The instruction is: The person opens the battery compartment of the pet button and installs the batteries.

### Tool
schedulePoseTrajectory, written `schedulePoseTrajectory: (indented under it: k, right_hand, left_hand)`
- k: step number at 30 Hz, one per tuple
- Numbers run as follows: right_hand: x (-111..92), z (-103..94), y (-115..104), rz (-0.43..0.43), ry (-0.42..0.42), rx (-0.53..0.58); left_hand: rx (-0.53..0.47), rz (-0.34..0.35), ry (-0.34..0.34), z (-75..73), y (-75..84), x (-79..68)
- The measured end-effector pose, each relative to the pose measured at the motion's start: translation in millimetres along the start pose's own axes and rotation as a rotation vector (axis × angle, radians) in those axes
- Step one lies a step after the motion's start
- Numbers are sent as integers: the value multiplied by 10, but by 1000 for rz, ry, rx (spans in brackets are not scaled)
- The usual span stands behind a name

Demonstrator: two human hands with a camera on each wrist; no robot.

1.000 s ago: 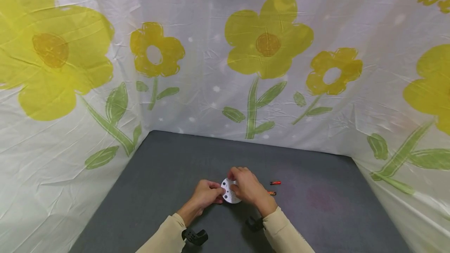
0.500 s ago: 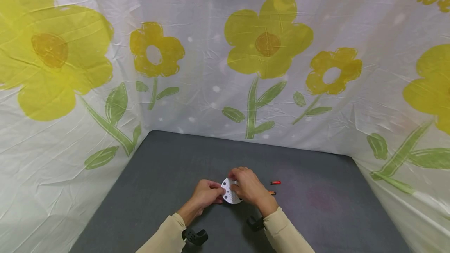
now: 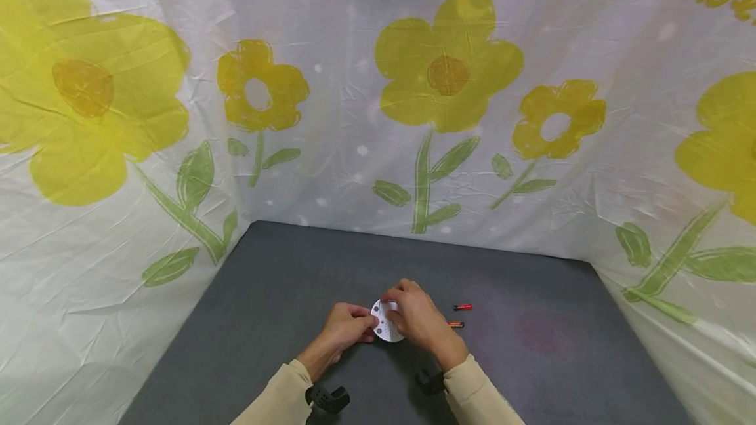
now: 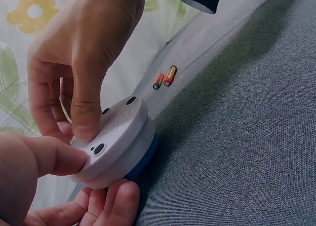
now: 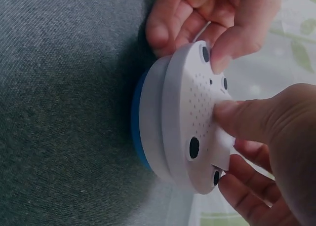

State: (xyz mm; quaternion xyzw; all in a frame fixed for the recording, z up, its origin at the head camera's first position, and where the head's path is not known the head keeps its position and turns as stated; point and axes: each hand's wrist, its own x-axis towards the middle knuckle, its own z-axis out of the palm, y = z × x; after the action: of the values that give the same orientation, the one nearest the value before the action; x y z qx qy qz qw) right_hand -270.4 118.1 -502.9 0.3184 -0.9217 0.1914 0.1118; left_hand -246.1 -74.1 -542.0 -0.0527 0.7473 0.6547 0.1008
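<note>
Both my left hand [image 3: 345,326] and my right hand [image 3: 418,315] have hold of a round white device [image 3: 387,331] with a blue underside, on or just over the dark tabletop [image 3: 295,267]; I cannot tell which. My left pinches its edge, thumb on top, fingers along the side. My right is partly closed, thumb pressing the dotted face, fingers bent at the rim. Two small batteries [image 3: 464,307] lie to the right, beside each other.
</note>
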Motion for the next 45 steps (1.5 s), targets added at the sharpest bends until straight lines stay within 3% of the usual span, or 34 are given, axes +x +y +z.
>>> schedulePoseTrajectory:
  k: [8, 17, 28, 35, 45]
  right_hand:
    - [15, 9, 4, -8, 54, 32]
    - [28, -21, 22, 17, 34, 80]
    - [4, -303, 187, 64, 86, 69]
    - [-178, -551, 449, 140, 90, 57]
    - [-602, -782, 820, 264, 100, 14]
  left_hand:
    - [8, 10, 2, 0, 5, -4]
    - [20, 6, 0, 6, -15, -1]
    - [-18, -6, -12, -6, -20, 1]
    - [-16, -15, -2, 9, -16, 0]
    - [-9, -21, 3, -3, -10, -6]
